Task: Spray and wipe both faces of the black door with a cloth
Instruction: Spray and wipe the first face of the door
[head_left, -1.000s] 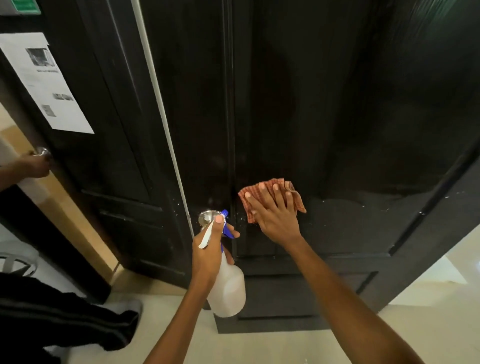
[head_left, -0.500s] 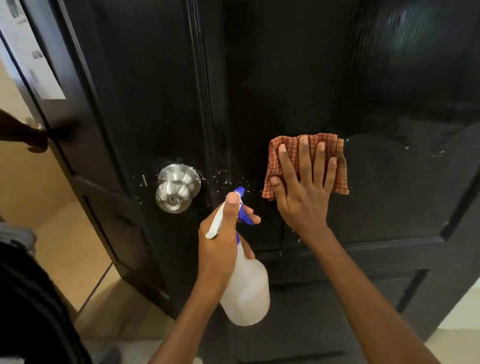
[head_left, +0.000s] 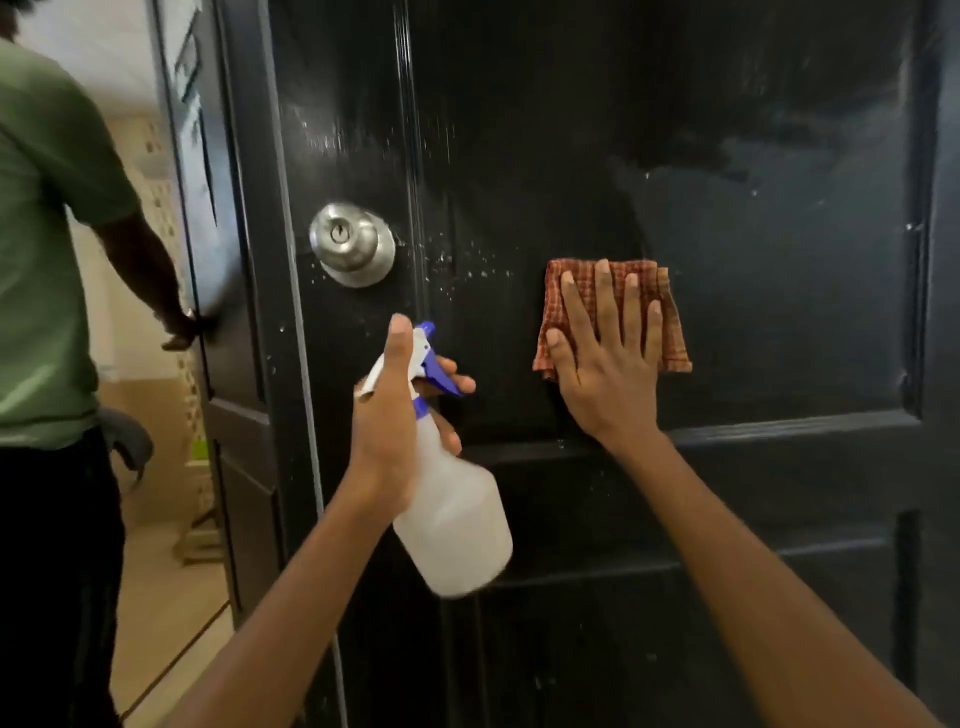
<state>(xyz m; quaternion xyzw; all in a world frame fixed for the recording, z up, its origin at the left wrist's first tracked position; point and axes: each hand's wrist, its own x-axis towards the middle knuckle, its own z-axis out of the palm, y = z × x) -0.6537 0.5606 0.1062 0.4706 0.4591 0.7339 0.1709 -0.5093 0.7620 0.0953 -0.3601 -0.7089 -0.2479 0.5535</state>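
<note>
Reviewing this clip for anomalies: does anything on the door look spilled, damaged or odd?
Nothing looks damaged. White droplets speckle the black door between the round knob and the checked cloth, consistent with spray not yet wiped. A duller smeared patch sits above the cloth.

Beige tiled floor (head_left: 171, 613) and pale wall (head_left: 104, 21) lie beyond the doorway at left.

glossy black door (head_left: 727, 156), red-orange checked cloth (head_left: 670, 332), silver knob (head_left: 353, 244), white bottle (head_left: 457, 525) with blue trigger (head_left: 436, 369).
</note>
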